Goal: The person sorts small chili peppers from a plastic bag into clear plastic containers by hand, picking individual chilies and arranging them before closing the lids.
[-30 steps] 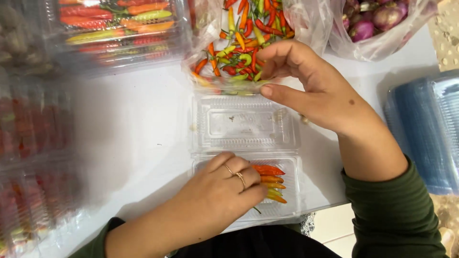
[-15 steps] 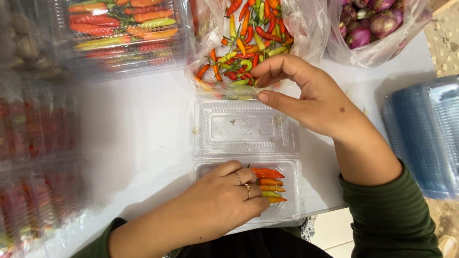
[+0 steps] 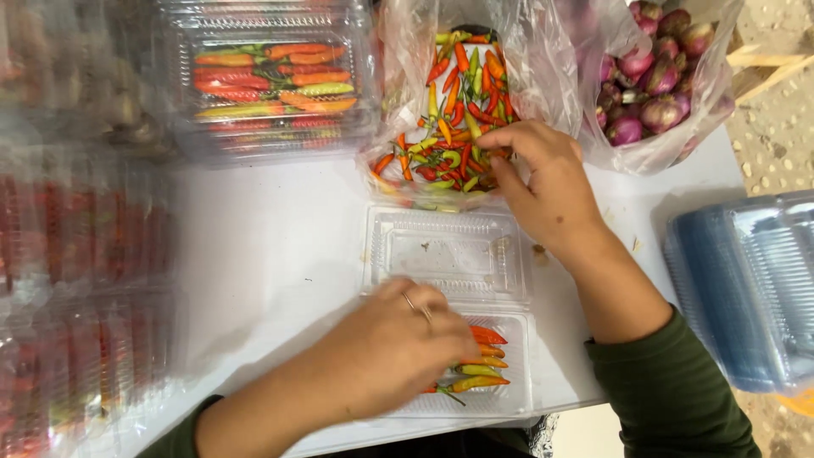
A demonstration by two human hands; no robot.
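Observation:
An open clear clamshell box [image 3: 445, 254] lies on the white table, its lid flat toward the far side. My left hand [image 3: 390, 348] rests in the near half, fingers curled over a small row of red, orange and yellow chillies [image 3: 483, 360]. My right hand [image 3: 547, 182] reaches into a clear plastic bag of mixed chillies [image 3: 454, 102] just beyond the box, fingertips pinched among the peppers; whether it grips any is hidden.
Closed clear boxes of chillies [image 3: 271, 80] stand at the far left, with more blurred boxes [image 3: 76, 280] down the left side. A bag of red shallots [image 3: 657, 76] sits at the far right. A stack of empty clear boxes [image 3: 750, 288] lies on the right.
My right hand has moved from the bag's near edge deeper into the chilli bag. My left hand has stayed over the chillies in the box.

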